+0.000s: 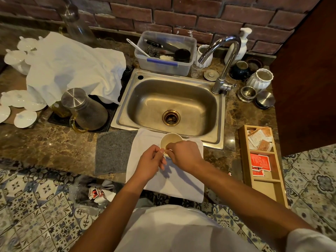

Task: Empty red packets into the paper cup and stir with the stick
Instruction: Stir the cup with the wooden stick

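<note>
The paper cup (171, 140) stands upright on a white towel (174, 180) just in front of the sink. My left hand (151, 163) and my right hand (184, 154) meet at the cup's near rim. Their fingertips pinch a small pale thing (165, 151) between them, mostly hidden; I cannot tell whether it is a packet or the stick. Several red packets (260, 161) lie in the middle compartment of a wooden tray (272, 186) to the right. The cup's inside looks pale, and its contents are unclear.
The steel sink (171, 106) and tap (223, 57) lie right behind the cup. A grey cloth (112, 151) is to the left. An upturned glass jug (85, 108) and white dishes (25, 118) are further left. A bag with torn packets (96, 193) hangs below the counter edge.
</note>
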Available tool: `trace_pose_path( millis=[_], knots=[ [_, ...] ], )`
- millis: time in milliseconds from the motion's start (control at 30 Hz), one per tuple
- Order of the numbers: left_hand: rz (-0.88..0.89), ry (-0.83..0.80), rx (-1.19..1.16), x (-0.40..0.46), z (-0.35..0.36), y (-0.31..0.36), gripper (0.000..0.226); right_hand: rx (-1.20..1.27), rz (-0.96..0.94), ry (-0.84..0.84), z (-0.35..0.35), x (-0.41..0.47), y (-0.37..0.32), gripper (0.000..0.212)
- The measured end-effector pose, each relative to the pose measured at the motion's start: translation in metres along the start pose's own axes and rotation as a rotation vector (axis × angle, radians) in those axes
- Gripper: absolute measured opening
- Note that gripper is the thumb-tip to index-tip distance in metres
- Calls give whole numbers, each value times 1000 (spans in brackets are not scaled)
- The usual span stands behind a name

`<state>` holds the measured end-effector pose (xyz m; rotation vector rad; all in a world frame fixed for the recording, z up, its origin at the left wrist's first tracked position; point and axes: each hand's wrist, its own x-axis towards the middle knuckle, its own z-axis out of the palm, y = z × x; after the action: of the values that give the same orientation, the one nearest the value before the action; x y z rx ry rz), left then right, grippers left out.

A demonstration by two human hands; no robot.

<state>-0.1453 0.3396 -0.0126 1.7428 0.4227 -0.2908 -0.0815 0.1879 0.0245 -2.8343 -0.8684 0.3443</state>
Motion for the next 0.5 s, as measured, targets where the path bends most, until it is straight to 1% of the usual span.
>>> trace_pose_path(
  millis=[200,500],
  knots=[
    [-1,-11,-12,-2,0,1,26,6,9,-47,-8,-2,9,33],
    [-30,-3,-18,-1,1,-1,27,-106,102,46,-15,2,29,35]
  ],
)
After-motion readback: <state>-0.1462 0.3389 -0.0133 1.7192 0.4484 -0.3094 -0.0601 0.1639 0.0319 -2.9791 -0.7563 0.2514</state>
